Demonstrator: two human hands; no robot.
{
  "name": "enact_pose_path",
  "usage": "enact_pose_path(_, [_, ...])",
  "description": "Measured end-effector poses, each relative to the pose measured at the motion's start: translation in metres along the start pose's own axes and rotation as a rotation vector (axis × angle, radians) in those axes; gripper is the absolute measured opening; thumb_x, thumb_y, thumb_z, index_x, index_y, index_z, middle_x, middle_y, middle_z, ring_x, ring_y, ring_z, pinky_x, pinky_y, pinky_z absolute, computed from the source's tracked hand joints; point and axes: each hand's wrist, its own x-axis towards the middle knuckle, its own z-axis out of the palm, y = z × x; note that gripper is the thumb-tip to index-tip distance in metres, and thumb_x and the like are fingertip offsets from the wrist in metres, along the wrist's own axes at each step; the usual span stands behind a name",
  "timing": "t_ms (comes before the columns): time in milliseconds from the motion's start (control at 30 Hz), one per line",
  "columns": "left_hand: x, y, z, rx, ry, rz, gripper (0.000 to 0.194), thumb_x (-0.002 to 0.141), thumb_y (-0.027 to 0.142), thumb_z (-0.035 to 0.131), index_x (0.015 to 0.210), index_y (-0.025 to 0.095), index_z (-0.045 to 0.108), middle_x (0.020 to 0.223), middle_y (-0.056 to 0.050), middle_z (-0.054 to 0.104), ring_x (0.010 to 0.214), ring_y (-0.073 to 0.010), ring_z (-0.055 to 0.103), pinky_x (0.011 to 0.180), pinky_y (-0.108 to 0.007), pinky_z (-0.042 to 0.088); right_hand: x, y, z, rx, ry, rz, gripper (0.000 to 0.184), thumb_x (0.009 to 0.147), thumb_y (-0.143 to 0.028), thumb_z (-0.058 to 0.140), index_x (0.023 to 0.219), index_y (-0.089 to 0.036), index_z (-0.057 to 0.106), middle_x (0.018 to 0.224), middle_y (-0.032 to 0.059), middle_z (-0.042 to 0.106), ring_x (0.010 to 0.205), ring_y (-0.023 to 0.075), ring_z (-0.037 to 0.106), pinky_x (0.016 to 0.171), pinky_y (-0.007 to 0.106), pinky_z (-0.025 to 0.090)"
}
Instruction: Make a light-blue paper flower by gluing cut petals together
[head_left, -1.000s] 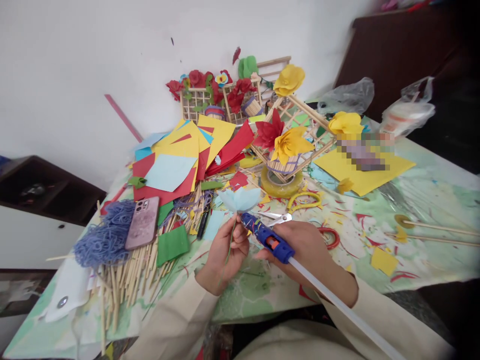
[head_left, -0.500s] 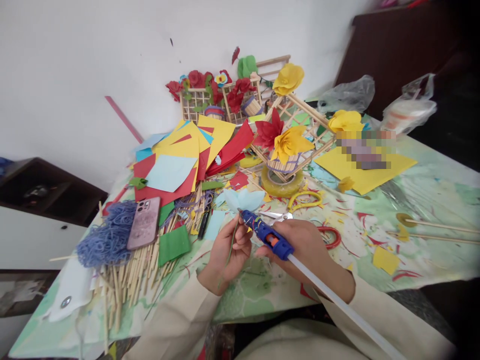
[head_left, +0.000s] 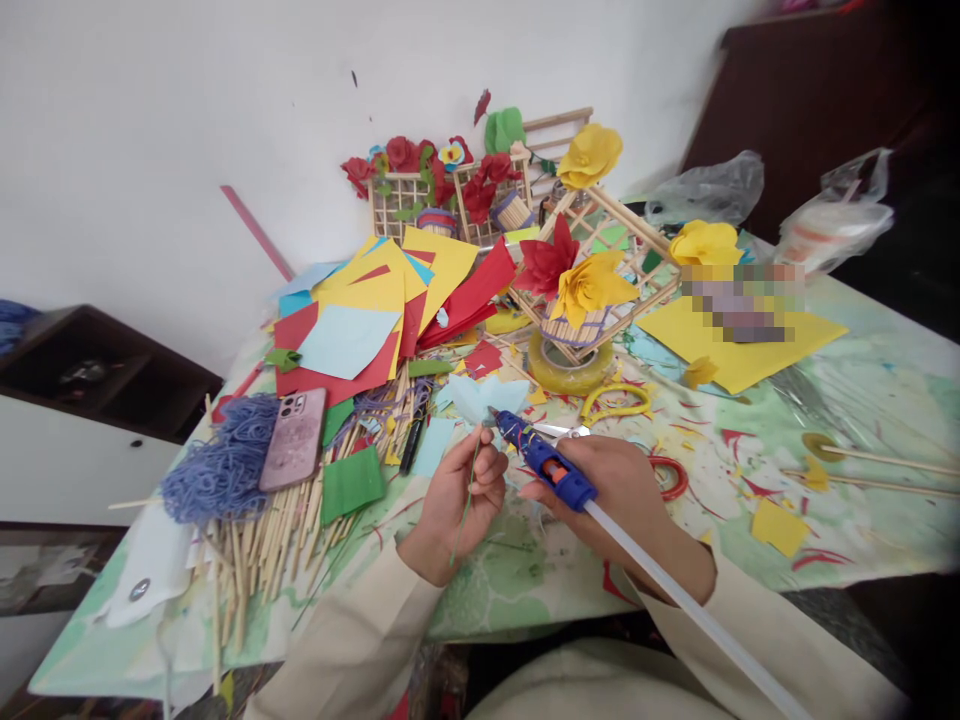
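Note:
My left hand (head_left: 459, 495) pinches the thin green stem of a light blue paper flower (head_left: 484, 396), holding the bloom up just above the table. My right hand (head_left: 611, 490) is wrapped round a blue glue gun (head_left: 545, 460) with a white glue stick (head_left: 675, 595) trailing back from it. The gun's nozzle points at the base of the flower, right by my left fingertips. Both hands hover near the table's front edge.
Coloured paper sheets (head_left: 375, 310) lie heaped at the back left. A phone (head_left: 294, 438) rests on blue yarn (head_left: 214, 470) and wooden sticks (head_left: 255, 550). Scissors (head_left: 607, 405), a tape roll (head_left: 566, 365), stick frames with paper flowers (head_left: 592, 285) and plastic bags (head_left: 832, 220) crowd the table.
Both hands with flower and glue gun have stayed together, shifting only slightly as the view moved. The nozzle remains at the flower's base.

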Motion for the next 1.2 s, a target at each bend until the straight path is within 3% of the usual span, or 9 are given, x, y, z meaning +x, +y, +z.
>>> enact_pose_path(333, [-0.003, 0.003, 0.004, -0.071, -0.021, 0.059, 0.038, 0.097, 0.019, 0.022, 0.076, 0.01, 0.052, 0.047, 0.004, 0.039, 0.04, -0.0018, 0.04, 0.034, -0.004, 0.031, -0.008, 0.006, -0.003, 0.122, 0.183, -0.103, 0.032, 0.078, -0.044, 0.059, 0.063, -0.018, 0.049, 0.056, 0.0003, 0.05, 0.054, 0.013, 0.044, 0.053, 0.025, 0.028])
enact_pose_path(567, [-0.005, 0.003, 0.001, -0.166, -0.122, 0.046, 0.037, 0.098, 0.022, 0.02, 0.077, 0.011, 0.049, 0.048, 0.005, 0.039, 0.041, -0.0015, 0.042, 0.035, -0.003, 0.032, -0.009, 0.007, 0.002, 0.186, 0.101, -0.206, 0.019, 0.076, -0.034, 0.062, 0.074, -0.018, 0.052, 0.069, 0.0035, 0.057, 0.068, 0.0177, 0.049, 0.064, 0.029, 0.035])
enact_pose_path(767, [-0.003, 0.002, -0.005, -0.132, -0.098, 0.032, 0.034, 0.097, 0.019, 0.024, 0.076, 0.012, 0.05, 0.048, 0.006, 0.038, 0.038, -0.0007, 0.041, 0.036, -0.004, 0.032, -0.008, 0.003, 0.008, 0.191, 0.12, -0.224, 0.015, 0.079, -0.03, 0.055, 0.072, -0.018, 0.05, 0.069, 0.0039, 0.057, 0.069, 0.0176, 0.048, 0.065, 0.03, 0.035])
enact_pose_path(933, [-0.005, 0.0, -0.004, -0.092, -0.046, 0.023, 0.034, 0.096, 0.017, 0.025, 0.073, 0.012, 0.05, 0.046, 0.006, 0.035, 0.036, -0.0006, 0.037, 0.034, -0.004, 0.028, -0.008, 0.001, 0.01, 0.179, 0.124, -0.185, 0.022, 0.08, -0.038, 0.056, 0.071, -0.018, 0.053, 0.066, 0.0044, 0.056, 0.068, 0.0183, 0.049, 0.064, 0.03, 0.034])
enact_pose_path(1200, [-0.006, -0.001, -0.005, -0.077, -0.111, 0.031, 0.021, 0.093, 0.013, 0.035, 0.075, 0.014, 0.048, 0.048, 0.006, 0.035, 0.039, -0.0017, 0.038, 0.035, -0.004, 0.028, -0.007, 0.002, 0.01, 0.069, 0.17, -0.101, 0.035, 0.081, -0.048, 0.053, 0.064, -0.018, 0.053, 0.061, 0.0043, 0.056, 0.062, 0.0165, 0.049, 0.06, 0.027, 0.032])
